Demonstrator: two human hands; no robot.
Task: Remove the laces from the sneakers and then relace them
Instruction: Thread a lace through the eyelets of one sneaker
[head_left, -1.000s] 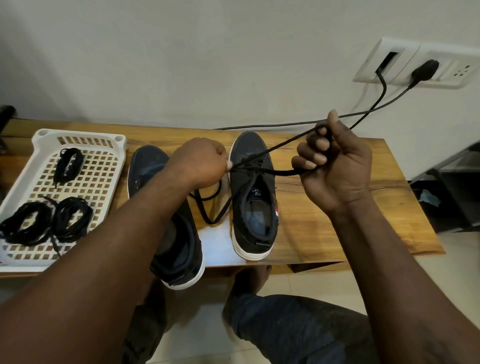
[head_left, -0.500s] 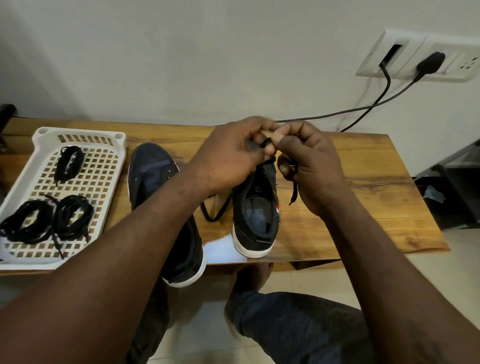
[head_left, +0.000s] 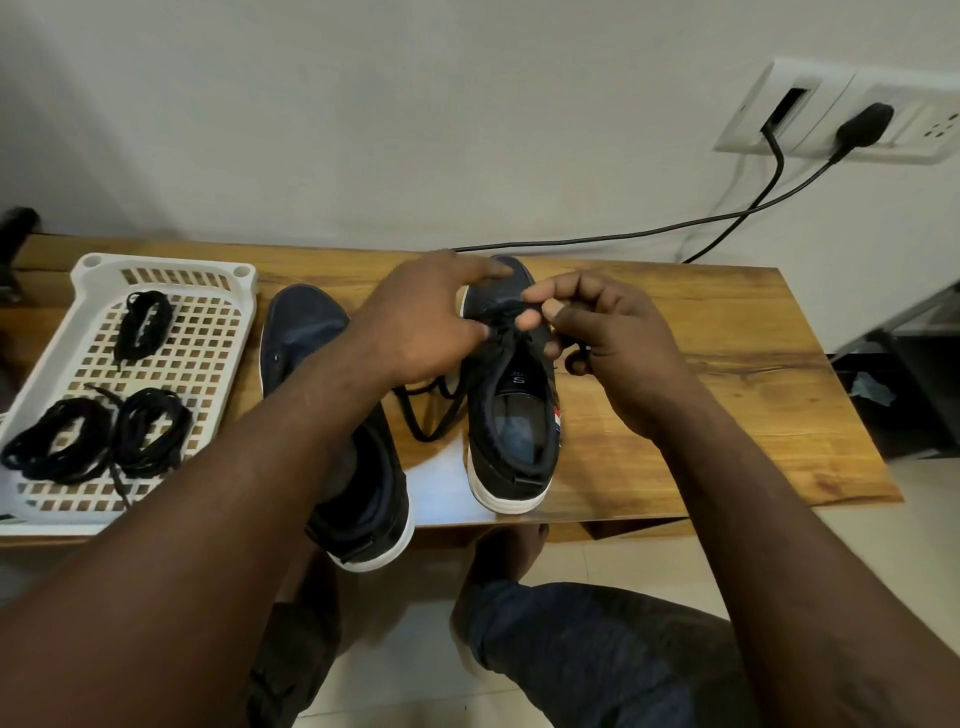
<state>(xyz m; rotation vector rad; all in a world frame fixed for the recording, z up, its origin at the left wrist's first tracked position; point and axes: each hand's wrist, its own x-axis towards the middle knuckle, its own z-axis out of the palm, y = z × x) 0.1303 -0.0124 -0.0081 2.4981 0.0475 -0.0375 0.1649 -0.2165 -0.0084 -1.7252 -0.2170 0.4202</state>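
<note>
Pinching the black lace (head_left: 511, 312) at the right sneaker's (head_left: 511, 395) eyelets: right hand (head_left: 618, 353). Left hand (head_left: 426, 327) open, hovering beside it. Left sneaker (head_left: 311, 343) unlaced. White tray (head_left: 166, 384), left of the sneakers on the tabletop (head_left: 727, 364), holds three lace bundles (head_left: 98, 431).

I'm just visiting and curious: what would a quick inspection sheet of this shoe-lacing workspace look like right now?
Surface: wooden table against a pale wall.
Job's things: right sneaker partly laced, black lace looping off its side onto the table; left sneaker shows no lace, its heel past the table's front edge.
Clutter: white basket holding three bundles of spare black laces.
Grips: left hand fingers spread over the right sneaker's toe; right hand pinching the lace near the eyelets.
Cables: two black cables run from the wall sockets down behind the table.
Surroundings: tiled floor, the person's knees below, dark furniture at right.
</note>
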